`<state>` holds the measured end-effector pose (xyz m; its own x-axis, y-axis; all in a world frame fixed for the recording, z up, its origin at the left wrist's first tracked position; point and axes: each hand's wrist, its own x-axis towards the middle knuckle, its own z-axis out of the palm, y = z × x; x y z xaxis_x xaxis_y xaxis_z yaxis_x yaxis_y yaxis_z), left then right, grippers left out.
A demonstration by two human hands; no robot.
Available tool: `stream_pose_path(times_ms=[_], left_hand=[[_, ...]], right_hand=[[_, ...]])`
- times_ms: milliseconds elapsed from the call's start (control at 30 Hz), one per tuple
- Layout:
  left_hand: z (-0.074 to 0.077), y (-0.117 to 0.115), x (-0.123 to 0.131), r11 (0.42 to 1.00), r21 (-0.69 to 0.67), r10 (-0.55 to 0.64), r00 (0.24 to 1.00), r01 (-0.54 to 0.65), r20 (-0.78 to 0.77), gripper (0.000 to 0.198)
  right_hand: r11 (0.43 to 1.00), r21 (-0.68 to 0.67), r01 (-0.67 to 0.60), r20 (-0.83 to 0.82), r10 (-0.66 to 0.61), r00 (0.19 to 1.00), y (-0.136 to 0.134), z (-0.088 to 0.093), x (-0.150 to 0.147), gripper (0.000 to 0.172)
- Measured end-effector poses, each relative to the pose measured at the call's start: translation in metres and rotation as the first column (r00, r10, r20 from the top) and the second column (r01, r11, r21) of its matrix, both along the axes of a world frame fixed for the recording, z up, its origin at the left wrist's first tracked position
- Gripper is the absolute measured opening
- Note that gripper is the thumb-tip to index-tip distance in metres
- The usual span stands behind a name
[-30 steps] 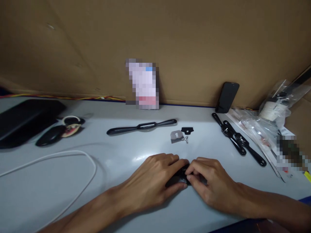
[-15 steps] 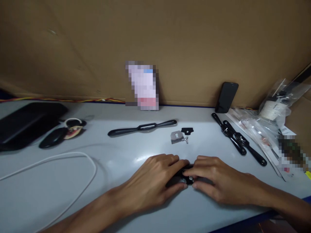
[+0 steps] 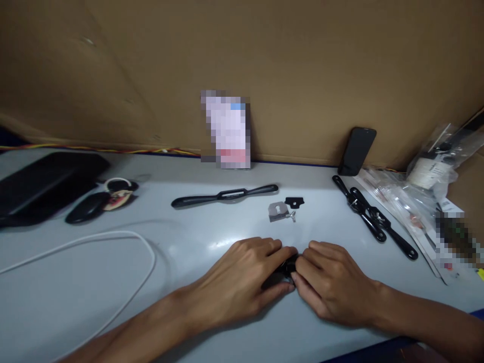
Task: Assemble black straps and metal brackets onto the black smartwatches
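In front of me, both hands are closed around a black spokeshave (image 3: 289, 266), and only a bit of its dark middle shows between them. My left hand (image 3: 253, 275) grips its left side, thumb below and fingers over the top. Curled at its middle and right side is my right hand (image 3: 333, 282), fingertips pinched in on the part; what exactly they press is hidden. Beyond the hands lie a grey blade (image 3: 277, 212), a silver thumbscrew (image 3: 291, 217) and a black cap plate (image 3: 294, 202). A bare black spokeshave body (image 3: 231, 194) rests farther left.
Two assembled spokeshaves (image 3: 372, 217) lie at the right beside clear plastic packets (image 3: 404, 212). A phone (image 3: 357, 151) leans on the cardboard wall (image 3: 302, 75). To the left are a white cable (image 3: 128, 234), a black mouse-shaped object (image 3: 86, 207) and a black case (image 3: 49, 186).
My right fingers have curled in tighter over the spokeshave's middle, covering the silver piece that showed before. My left hand keeps its grip. The whole view has shifted slightly.
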<state>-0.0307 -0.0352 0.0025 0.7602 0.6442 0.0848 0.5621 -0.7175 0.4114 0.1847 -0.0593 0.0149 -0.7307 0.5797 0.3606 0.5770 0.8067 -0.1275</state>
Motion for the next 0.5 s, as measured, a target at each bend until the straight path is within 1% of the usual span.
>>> stream_pose_path(times_ms=[133, 200, 233, 300, 333, 400, 433, 500], left_hand=[[0.001, 0.0, 0.001, 1.0, 0.005, 0.002, 1.0, -0.002, 0.0, 0.024], [0.001, 0.001, 0.001, 1.0, 0.012, -0.009, 1.0, 0.009, 0.004, 0.025], [0.001, 0.001, 0.0, 1.0, 0.016, -0.013, 1.0, 0.013, 0.007, 0.026], [0.001, 0.001, 0.0, 1.0, 0.02, -0.017, 1.0, 0.017, 0.008, 0.028], [0.001, 0.0, -0.001, 1.0, 0.023, -0.018, 1.0, 0.018, 0.009, 0.028], [0.0, 0.0, -0.001, 0.999, 0.028, -0.02, 1.0, 0.019, 0.008, 0.025], [0.0, 0.0, -0.001, 0.999, 0.029, -0.021, 1.0, 0.021, 0.008, 0.024], [0.0, 0.0, -0.001, 1.0, 0.026, -0.017, 1.0, 0.017, 0.007, 0.024]], right_hand=[[0.996, 0.071, 0.048, -0.004, -0.048, 0.999, -0.001, -0.007, -0.002, 0.028], [0.996, 0.071, 0.054, -0.016, -0.053, 0.998, 0.0, -0.006, 0.0, 0.032], [0.998, 0.04, 0.047, -0.021, -0.046, 0.999, 0.001, -0.004, 0.002, 0.035], [0.996, -0.089, 0.025, -0.032, -0.028, 0.999, 0.006, 0.005, 0.009, 0.036], [0.985, -0.174, 0.009, -0.037, -0.016, 0.999, 0.009, 0.011, 0.013, 0.032], [0.944, -0.328, -0.031, -0.053, 0.015, 0.998, 0.015, 0.022, 0.02, 0.02], [0.925, -0.376, -0.056, -0.064, 0.035, 0.997, 0.018, 0.027, 0.023, 0.019], [0.904, -0.416, -0.102, -0.08, 0.075, 0.994, 0.022, 0.03, 0.026, 0.021]])
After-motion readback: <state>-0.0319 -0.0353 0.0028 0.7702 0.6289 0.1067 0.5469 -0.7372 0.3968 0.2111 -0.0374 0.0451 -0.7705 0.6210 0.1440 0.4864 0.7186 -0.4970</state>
